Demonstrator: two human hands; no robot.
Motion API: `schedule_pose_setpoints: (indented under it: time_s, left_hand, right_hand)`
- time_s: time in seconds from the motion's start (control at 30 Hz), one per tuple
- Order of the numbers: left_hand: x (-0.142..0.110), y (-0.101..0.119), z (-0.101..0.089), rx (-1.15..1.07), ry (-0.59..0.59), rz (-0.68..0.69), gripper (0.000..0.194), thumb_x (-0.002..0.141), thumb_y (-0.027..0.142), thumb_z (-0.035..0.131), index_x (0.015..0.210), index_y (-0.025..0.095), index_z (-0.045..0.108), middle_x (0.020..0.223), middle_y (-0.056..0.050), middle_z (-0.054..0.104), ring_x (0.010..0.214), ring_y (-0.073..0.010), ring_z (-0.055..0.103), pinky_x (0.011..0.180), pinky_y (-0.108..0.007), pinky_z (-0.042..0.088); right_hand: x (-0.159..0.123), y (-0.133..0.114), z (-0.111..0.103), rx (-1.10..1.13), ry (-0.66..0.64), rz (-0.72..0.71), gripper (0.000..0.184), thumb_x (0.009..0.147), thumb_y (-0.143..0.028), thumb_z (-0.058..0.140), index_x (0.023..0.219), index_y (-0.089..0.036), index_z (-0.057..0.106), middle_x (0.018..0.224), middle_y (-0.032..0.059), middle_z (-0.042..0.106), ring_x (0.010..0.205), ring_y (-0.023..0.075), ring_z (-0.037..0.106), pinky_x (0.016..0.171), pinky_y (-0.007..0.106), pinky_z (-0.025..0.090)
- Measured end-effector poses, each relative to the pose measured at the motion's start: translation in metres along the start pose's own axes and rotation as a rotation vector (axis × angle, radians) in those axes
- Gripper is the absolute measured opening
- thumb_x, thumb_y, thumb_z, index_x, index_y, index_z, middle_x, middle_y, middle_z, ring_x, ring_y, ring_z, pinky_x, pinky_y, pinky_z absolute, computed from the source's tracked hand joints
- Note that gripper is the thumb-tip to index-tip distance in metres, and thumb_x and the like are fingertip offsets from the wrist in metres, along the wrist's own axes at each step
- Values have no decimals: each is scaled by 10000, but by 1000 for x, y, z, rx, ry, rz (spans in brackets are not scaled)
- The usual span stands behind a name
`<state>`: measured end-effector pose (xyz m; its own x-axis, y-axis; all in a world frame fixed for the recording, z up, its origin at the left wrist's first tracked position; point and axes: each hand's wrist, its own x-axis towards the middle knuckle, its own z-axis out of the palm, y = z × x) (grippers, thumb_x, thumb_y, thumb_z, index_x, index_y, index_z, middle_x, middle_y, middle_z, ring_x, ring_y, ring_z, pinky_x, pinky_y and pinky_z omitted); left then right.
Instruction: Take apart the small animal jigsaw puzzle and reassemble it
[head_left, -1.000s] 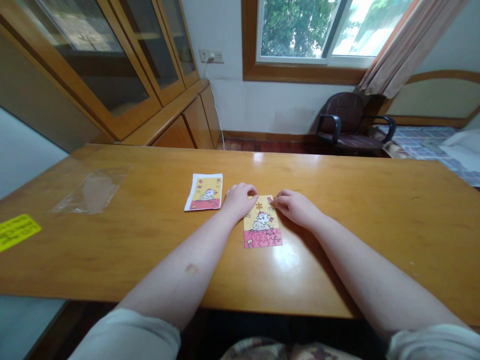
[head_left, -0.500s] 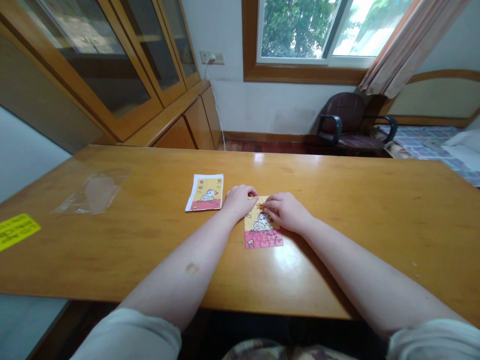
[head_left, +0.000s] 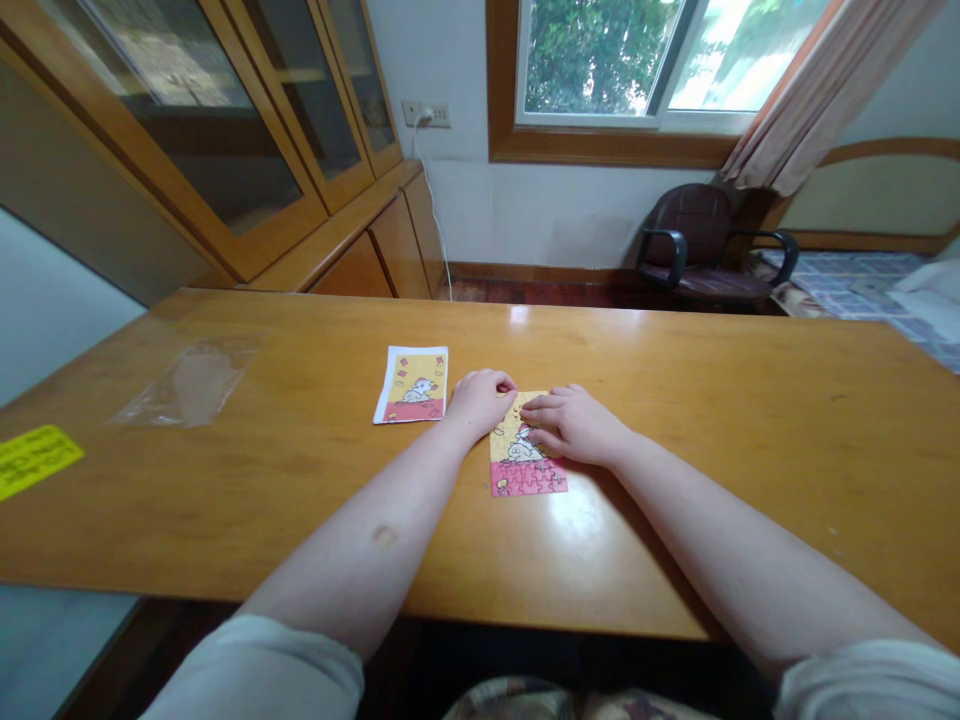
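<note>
A nearly whole jigsaw puzzle [head_left: 528,480], yellow above and pink below with a white cartoon animal, lies flat on the table before me. My left hand [head_left: 480,402] rests at its upper left corner, fingers curled around the edge and holding it. Over the upper right part lies my right hand [head_left: 576,424], its fingers stretched out flat on the pieces, covering some of them. Small dark marks show in the yellow area by the right fingertips; I cannot tell if they are gaps. Left of the puzzle is a picture card [head_left: 411,386] with the same design.
A clear plastic bag [head_left: 196,382] lies on the wooden table [head_left: 315,460] at the left, with a yellow label [head_left: 37,460] near the left edge. Beyond the table stand a glass-door cabinet [head_left: 315,190] and a brown armchair [head_left: 694,240].
The right fingers, earlier bent at a piece by a gap in the yellow area, now lie flatter there, and the gap looks filled. The left hand has stayed in place.
</note>
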<state>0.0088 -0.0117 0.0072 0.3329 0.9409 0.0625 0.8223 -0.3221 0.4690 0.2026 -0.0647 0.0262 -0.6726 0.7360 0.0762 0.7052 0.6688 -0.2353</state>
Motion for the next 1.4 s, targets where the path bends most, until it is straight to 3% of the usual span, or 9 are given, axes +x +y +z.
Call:
schedule_pose_setpoints:
  time_s: [0.37,0.7,1.0,1.4]
  left_hand:
    - [-2,-2,-2,7,6,70,212,778,311,599,939,241,718,1016,-36,706,988,-221,611,915,-338,473]
    - [0,0,-3,8,-31,43,223,807,324,571,934,228,728,1014,-40,713,972,-209,622,893,-314,479]
    - [0,0,-3,0,-27,39,239,816,363,572,924,218,727,1001,-48,717,945,-216,627,859,-326,486]
    - [1,-2,-2,-30,-16,32,225,830,266,526,915,215,728,985,-47,716,938,-207,630,862,-322,484]
  right_hand:
    - [-1,0,-2,26,11,-36,376,945,-451,493,1143,-207,699,1193,101,681,1018,232,602,849,377,383]
    - [-1,3,1,123,14,-61,369,944,-438,497,1146,-194,688,1234,100,665,1079,235,603,864,381,391]
    - [-1,2,6,5,22,10,428,924,-507,501,1213,-232,655,1333,125,562,1057,274,545,911,437,387]
    - [-3,5,6,-46,114,120,399,944,-496,470,1146,-220,677,1281,123,582,1069,267,526,907,423,373]
